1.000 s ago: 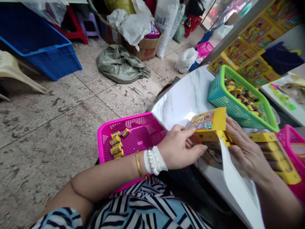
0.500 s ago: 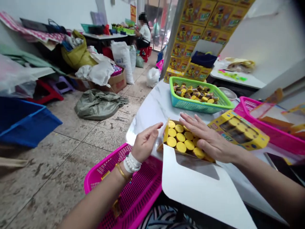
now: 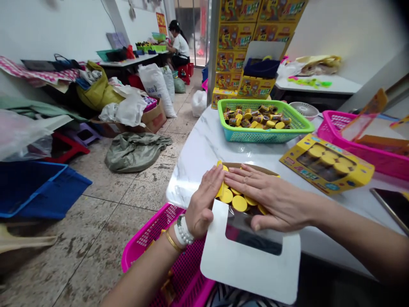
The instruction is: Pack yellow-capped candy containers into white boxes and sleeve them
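Note:
A cardboard box point(image 3: 252, 273) lies at the table's near edge, its white windowed flap folded out toward me. Inside stand several small tubs with yellow lids point(image 3: 239, 203), packed in rows. Across the lids lies my right hand point(image 3: 271, 198), palm down with fingers stretched out. My left hand point(image 3: 204, 200) rests flat along the box's left side, fingers straight and holding nothing. Its fingertips are close to those of my right hand. Part of the lids and the box's right side are hidden under my right hand.
A green basket point(image 3: 265, 135) of small yellow-capped tubs stands behind. On the right are a filled yellow box point(image 3: 361, 179), a pink basket point(image 3: 383, 155) and a phone point(image 3: 391, 204). Below left sits another pink basket point(image 3: 137, 243). A person point(image 3: 180, 44) sits far off.
My right hand has moved left over the lids, covering more of them. My left hand has come in against the box's side. The view has shifted slightly.

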Motion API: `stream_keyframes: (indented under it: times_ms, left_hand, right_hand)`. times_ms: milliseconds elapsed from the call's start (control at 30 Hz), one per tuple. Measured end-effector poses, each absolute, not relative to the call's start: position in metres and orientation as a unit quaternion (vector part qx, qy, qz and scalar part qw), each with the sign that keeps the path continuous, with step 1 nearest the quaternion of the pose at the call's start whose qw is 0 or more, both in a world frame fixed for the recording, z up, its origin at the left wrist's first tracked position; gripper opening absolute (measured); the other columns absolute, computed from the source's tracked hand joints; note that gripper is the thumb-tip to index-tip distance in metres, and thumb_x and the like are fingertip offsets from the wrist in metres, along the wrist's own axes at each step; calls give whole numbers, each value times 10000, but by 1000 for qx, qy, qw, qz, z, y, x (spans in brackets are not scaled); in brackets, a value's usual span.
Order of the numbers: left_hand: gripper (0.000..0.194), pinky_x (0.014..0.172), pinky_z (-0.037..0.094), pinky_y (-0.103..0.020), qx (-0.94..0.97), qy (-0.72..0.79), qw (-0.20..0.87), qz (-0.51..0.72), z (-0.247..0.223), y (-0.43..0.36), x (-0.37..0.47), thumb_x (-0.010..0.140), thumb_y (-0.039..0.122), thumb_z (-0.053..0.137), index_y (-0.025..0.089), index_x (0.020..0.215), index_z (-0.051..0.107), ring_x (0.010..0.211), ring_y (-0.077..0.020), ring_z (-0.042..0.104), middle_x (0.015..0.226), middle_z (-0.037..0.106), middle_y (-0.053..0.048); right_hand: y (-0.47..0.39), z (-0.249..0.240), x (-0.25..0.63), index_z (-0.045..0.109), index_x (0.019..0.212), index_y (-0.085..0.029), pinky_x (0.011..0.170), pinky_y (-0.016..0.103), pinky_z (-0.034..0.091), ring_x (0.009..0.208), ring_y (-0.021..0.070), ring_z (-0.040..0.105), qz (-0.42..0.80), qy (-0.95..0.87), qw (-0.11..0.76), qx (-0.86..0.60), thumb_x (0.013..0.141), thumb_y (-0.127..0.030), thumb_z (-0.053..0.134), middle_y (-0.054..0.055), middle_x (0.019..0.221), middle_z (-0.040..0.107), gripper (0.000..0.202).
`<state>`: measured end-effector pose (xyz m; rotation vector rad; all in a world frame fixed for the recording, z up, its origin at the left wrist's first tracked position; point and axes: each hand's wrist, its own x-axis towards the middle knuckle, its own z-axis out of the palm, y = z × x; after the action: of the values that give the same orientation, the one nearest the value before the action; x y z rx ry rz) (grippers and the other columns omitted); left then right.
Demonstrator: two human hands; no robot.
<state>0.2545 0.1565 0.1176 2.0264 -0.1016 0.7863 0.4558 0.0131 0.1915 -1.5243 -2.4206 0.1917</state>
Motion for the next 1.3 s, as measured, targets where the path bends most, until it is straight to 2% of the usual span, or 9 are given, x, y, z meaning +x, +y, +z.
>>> stream_keyframes:
  times_ms: [200, 367, 467, 600, 733, 867, 967, 1167, 1300]
  left_hand:
    - [959, 1235, 130, -556, 883, -99, 357, 288, 125, 175, 258, 890, 805, 172, 123, 1518, 418, 1494, -365, 320, 1565, 434, -211]
    - [905, 1201, 202, -533, 901, -119, 312, 277, 125, 188, 259, 913, 773, 132, 162, 1518, 415, 1460, -349, 387, 1546, 466, -195]
    - [876, 1187, 228, -533, 902, -125, 305, 279, 126, 193, 260, 923, 761, 151, 177, 1539, 366, 1456, -346, 390, 1550, 460, -189]
    - [851, 1175, 251, -566, 877, -127, 351, 302, 124, 192, 263, 908, 782, 213, 213, 1535, 296, 1439, -340, 416, 1523, 483, -200]
    - [720, 1169, 236, -577, 865, -131, 357, 327, 117, 188, 263, 935, 745, 173, 241, 1375, 439, 1455, -325, 401, 1512, 507, -190]
    - [370, 1169, 237, -586, 885, -123, 331, 303, 117, 195, 260, 999, 306, 353, 259, 1351, 461, 1456, -292, 409, 1496, 547, -128]
    - [568, 1147, 294, -601, 911, -131, 290, 264, 130, 201, 255, 837, 140, 476, 268, 1388, 436, 1452, -306, 403, 1485, 562, -104]
    - [557, 1086, 352, -616, 916, -83, 188, 344, 155, 193, 249, 768, 476, 672, 171, 1232, 627, 1290, -399, 447, 1346, 537, -201]
    - [397, 1003, 479, -512, 888, -80, 267, 366, 156, 182, 260, 928, 521, 543, 177, 1103, 635, 1148, -310, 584, 1122, 664, -144]
  right_hand:
    - [15, 185, 463, 315, 1562, -132, 1228, 560, 266, 1456, 309, 413, 62, -831, 242, -496, 860, -687, 604, 213, 1538, 461, 941]
    - [-5, 175, 468, 598, 1347, -240, 1184, 529, 384, 1340, 283, 562, -24, -715, 426, -554, 978, -407, 545, 129, 1457, 577, 408]
    - [-36, 164, 467, 638, 1283, -308, 1188, 618, 349, 1287, 293, 605, -87, -613, 498, -607, 969, -278, 531, 67, 1359, 656, 332]
    - [-73, 148, 465, 534, 1440, -263, 1191, 635, 331, 1362, 327, 531, -79, -646, 426, -629, 940, -255, 546, 98, 1457, 577, 500]
    - [-85, 141, 468, 448, 1519, -170, 1216, 615, 283, 1413, 336, 469, -32, -721, 334, -606, 975, -325, 411, 139, 1493, 539, 567]
    - [-86, 151, 473, 401, 1546, -210, 1215, 589, 306, 1435, 304, 443, -9, -723, 293, -625, 917, -173, 457, 115, 1515, 518, 632]
    - [-88, 162, 475, 356, 1564, -190, 1215, 583, 307, 1440, 318, 433, 12, -735, 239, -635, 878, -236, 597, 146, 1522, 502, 728]
    - [-77, 165, 475, 547, 1432, -198, 1135, 538, 458, 1284, 319, 604, -18, -723, 334, -605, 921, -404, 609, 146, 1342, 662, 554]
    - [-71, 150, 473, 569, 1388, -296, 1029, 504, 562, 1161, 305, 674, -37, -648, 397, -649, 911, -323, 642, 91, 1217, 719, 483]
